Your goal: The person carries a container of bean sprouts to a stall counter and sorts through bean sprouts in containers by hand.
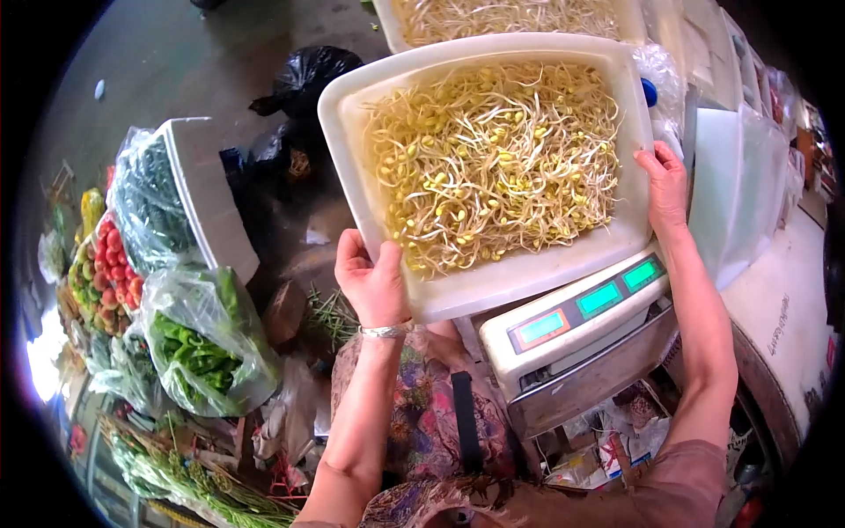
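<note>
A white plastic tub (519,297) full of yellow-headed bean sprouts (493,167) is held up between both hands, tilted toward the camera. My left hand (371,277) grips its lower left corner, a bracelet on the wrist. Around the right wall of the tub my right hand (664,187) is closed, thumb at the rim. Just below the tub stands a white scale (576,310) with three lit green displays; the tub's lower edge partly covers it. Whether the tub touches the scale cannot be told.
A second tub of sprouts (510,18) lies beyond. At left are a foam box (207,189), bagged green peppers (198,352), tomatoes (114,264) and bundled greens (194,471). Black bags (312,79) lie on the floor. Clear plastic sheets (726,185) hang at right.
</note>
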The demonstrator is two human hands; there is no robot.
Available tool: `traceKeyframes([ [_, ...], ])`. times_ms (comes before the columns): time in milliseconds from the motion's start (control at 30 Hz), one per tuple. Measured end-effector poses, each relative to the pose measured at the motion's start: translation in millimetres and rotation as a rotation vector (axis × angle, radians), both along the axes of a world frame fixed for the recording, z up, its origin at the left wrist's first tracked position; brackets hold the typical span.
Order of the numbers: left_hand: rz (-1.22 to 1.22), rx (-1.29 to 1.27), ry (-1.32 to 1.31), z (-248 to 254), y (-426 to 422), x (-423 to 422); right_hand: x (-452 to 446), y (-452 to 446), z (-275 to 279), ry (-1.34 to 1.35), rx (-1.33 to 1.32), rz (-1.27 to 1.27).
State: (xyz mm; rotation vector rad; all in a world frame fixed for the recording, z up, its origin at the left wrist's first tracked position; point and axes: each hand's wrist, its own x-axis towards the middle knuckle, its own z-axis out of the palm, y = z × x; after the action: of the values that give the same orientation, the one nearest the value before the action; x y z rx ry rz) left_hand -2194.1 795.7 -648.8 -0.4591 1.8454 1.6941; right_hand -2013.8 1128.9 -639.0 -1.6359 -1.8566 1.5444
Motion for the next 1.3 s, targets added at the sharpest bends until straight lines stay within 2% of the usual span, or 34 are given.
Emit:
traceKeyframes([
  [133,0.004,0.084,0.013,-18,7,6,10,2,-12,-0.009,0.042,-0.062],
  [200,-0.076,0.075,0.018,-27,6,6,17,3,-20,0.012,0.042,-0.11],
  [433,-0.106,0.054,0.013,-34,20,11,23,7,-32,-0.067,0.064,-0.072],
  [500,-0.116,0.049,-0.007,-34,20,15,23,9,-33,-0.139,0.164,-0.006],
  [733,-0.085,0.106,0.005,-36,27,20,30,11,-35,-0.279,0.234,0.119],
  [933,-0.061,0.095,0.043,-45,22,23,36,-9,-20,-0.373,0.456,0.368],
  [1000,-0.047,0.088,0.005,-42,23,21,39,-15,-11,-0.436,0.449,0.397],
  [1067,-0.056,0.073,0.025,-44,21,23,43,-24,0,-0.388,0.382,0.38],
  [1133,-0.066,0.069,0.036,-46,21,22,48,-35,21,-0.421,0.458,0.425],
  [1200,-0.076,0.058,0.047,-44,23,23,52,-45,45,-0.539,0.288,0.32],
  [1233,-0.069,0.06,0.032,-42,24,22,58,-48,51,-0.542,0.287,0.322],
  [1300,-0.073,0.07,0.044,-43,24,23,67,-51,63,-0.789,0.084,0.408],
])
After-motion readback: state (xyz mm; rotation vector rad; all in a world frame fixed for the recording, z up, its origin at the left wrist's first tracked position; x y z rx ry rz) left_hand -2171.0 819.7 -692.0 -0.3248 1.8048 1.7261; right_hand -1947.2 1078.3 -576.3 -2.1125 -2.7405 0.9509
